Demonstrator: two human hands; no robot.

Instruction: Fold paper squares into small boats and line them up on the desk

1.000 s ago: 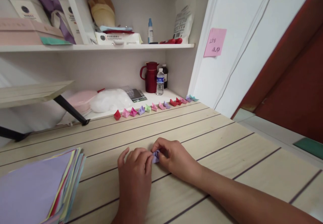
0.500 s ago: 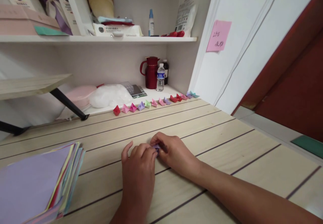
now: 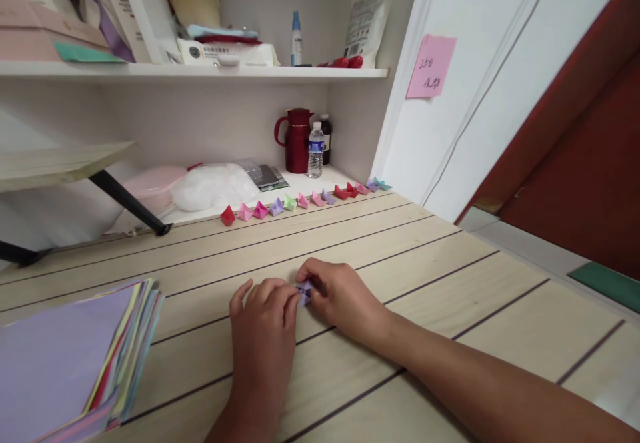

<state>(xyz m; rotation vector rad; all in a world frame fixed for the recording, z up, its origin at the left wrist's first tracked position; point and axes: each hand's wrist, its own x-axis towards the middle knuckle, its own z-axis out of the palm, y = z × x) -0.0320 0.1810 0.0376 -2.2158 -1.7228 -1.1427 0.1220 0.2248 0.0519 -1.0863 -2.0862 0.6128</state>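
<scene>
Right of the paper stack (image 3: 55, 360), the left hand (image 3: 264, 330) and right hand (image 3: 345, 300) pinch a purple paper (image 3: 305, 294); beyond the stack, rightward, sit paper boats (image 3: 277, 206).

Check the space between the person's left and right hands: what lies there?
A small piece of purple paper lies between the left hand and the right hand; the head view shows it, partly covered by them.
</scene>
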